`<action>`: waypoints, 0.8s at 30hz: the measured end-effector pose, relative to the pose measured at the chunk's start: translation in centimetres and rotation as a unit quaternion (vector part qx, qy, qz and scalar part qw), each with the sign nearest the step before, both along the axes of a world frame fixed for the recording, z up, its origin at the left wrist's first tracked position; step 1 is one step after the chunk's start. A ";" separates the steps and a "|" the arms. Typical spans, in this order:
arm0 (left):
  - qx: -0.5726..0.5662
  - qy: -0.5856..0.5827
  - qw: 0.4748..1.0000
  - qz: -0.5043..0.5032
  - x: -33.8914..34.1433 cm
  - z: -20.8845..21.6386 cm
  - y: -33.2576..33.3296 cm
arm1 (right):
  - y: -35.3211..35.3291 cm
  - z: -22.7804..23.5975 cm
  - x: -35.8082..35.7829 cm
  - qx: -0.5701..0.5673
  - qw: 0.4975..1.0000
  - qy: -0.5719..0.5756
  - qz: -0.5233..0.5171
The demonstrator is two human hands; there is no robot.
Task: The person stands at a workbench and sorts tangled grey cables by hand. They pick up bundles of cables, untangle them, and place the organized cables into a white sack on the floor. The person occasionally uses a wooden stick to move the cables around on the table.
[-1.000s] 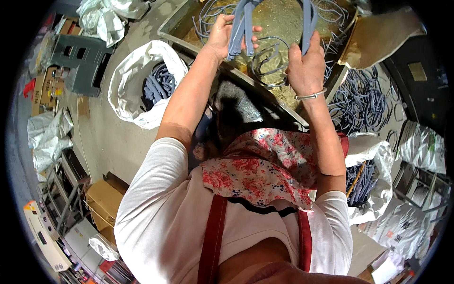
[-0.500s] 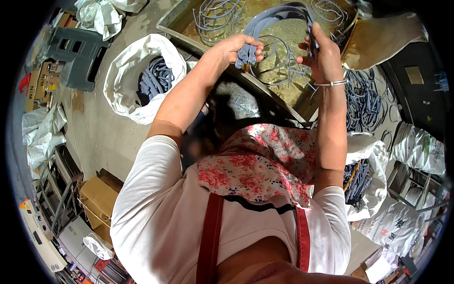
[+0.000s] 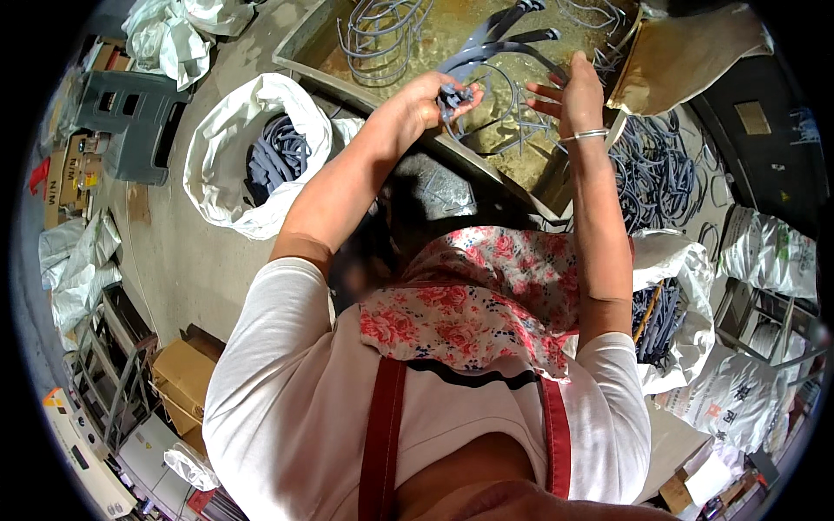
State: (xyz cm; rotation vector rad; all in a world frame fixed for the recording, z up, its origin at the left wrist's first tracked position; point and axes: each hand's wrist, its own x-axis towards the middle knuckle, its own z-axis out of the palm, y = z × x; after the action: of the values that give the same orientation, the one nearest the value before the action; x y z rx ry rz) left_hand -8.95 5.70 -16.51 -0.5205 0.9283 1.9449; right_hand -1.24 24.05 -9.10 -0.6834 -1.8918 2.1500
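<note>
My left hand point(image 3: 424, 97) is closed round one end of a bundle of grey rubber-like strips point(image 3: 474, 54). Their short cut ends poke out between its fingers, while the long ends fan out over a shallow tray of water point(image 3: 300, 62). To the right, my right hand point(image 3: 580, 97) has its fingers stretched and apart, close to the tip of one strip; whether it touches that strip I cannot tell. Thin grey loops point(image 3: 382, 39) lie in the tray at the far left, and more thin pieces sit in the water beneath my hands.
A white sack point(image 3: 217, 165) with grey strips stands left of the tray. Right of it lie a tangled heap of grey strips point(image 3: 656, 178) and another white sack point(image 3: 695, 339). A brown sheet point(image 3: 682, 65) hangs by the tray's right edge. A dark plastic stool point(image 3: 130, 122) is far left.
My right hand has let go of the strips' far ends, and its fingers have opened. The arched bundle has sprung apart into a fan, still in my left hand.
</note>
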 end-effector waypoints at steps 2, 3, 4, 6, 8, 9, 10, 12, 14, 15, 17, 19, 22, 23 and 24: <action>0.001 -0.042 0.997 0.070 0.0 0.1 0.2 | 0.1 -1.6 0.2 0.495 0.864 0.028 -0.089; 0.011 -0.071 0.990 0.122 0.0 0.4 0.3 | -0.1 -1.8 0.5 0.592 0.795 0.090 -0.096; 0.003 -0.048 0.992 0.118 -0.2 0.2 0.3 | -0.3 -1.8 0.9 0.678 0.713 0.150 -0.100; -0.014 -0.004 0.994 0.109 -0.8 -0.9 0.0 | -1.1 -1.4 1.7 0.603 0.767 0.215 0.053; -0.042 0.031 0.994 0.093 -0.9 -1.4 0.1 | -3.3 -1.4 2.1 0.361 0.903 0.106 0.209; -0.061 0.044 0.994 0.080 -0.8 -1.2 0.2 | -4.0 -2.2 2.0 0.336 0.906 0.118 0.228; -0.079 0.058 0.993 0.067 -0.5 -1.0 0.3 | -4.3 -3.5 1.7 0.311 0.909 0.130 0.246; -0.067 0.108 0.991 0.043 0.0 -0.6 0.2 | -4.2 -4.4 0.9 0.285 0.922 0.128 0.227; -0.068 0.156 0.985 0.011 0.5 0.3 -0.1 | -3.9 -5.3 0.7 0.233 0.944 0.113 0.205; -0.074 0.180 0.981 -0.008 0.7 1.1 -0.2 | -3.7 -5.7 0.6 0.193 0.957 0.098 0.191; -0.087 0.194 0.977 0.017 0.5 1.1 -0.1 | -3.6 -5.8 0.7 0.119 0.976 0.081 0.164; -0.051 0.162 0.984 0.052 -0.4 0.5 -0.4 | -2.9 -5.4 0.7 0.045 0.989 0.079 0.120; -0.036 0.137 0.988 0.063 -2.7 -0.9 -1.4 | 0.5 -5.1 0.4 -0.063 0.994 0.086 0.001; -0.026 0.137 0.988 0.071 -3.4 -0.9 -1.6 | 3.2 -5.8 0.2 -0.101 0.990 0.100 -0.020; -0.018 0.135 0.987 0.085 -3.6 -0.9 -2.0 | 4.8 -5.0 0.8 -0.123 0.986 0.103 -0.043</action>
State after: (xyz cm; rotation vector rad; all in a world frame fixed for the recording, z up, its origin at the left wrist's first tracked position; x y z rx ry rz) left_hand -12.57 3.68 -17.37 -0.3719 1.1219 2.1933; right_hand -0.49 28.82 -14.12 -0.5499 -1.4840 2.3197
